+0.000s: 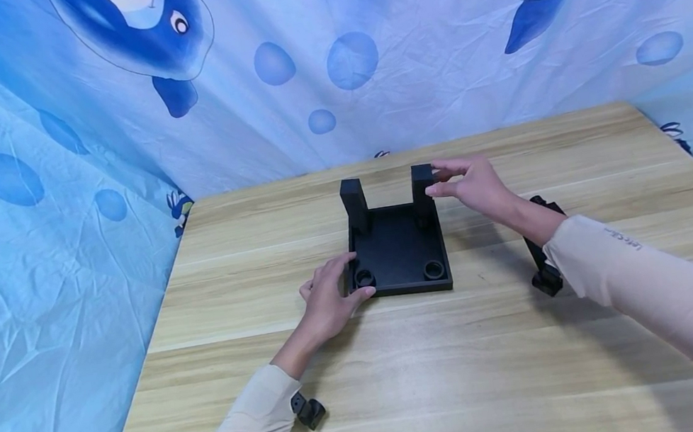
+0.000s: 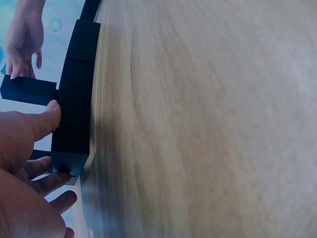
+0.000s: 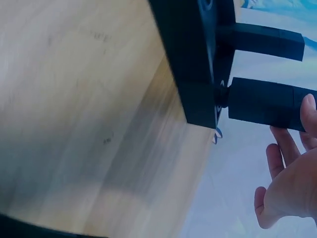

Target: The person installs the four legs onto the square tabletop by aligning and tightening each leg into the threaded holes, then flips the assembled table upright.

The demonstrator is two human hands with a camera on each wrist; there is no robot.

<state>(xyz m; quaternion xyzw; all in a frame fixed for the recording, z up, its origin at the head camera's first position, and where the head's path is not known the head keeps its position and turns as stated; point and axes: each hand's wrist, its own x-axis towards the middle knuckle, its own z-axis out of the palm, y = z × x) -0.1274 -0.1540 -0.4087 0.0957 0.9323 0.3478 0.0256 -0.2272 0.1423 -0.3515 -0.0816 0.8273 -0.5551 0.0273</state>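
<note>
Pale sleeves slant in from seven and four o'clock toward a shallow black tray on the wooden table, just off the head view's centre toward four o'clock. The left hand grips the tray's seven-o'clock corner; the right hand pinches the upright black post at one o'clock, another post standing at eleven.

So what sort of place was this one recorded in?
Probably a makeshift indoor recording booth: blue cloth printed with cartoon sea animals hangs behind and beside a plain wood-grain table, and there is a black device at each wrist.
</note>
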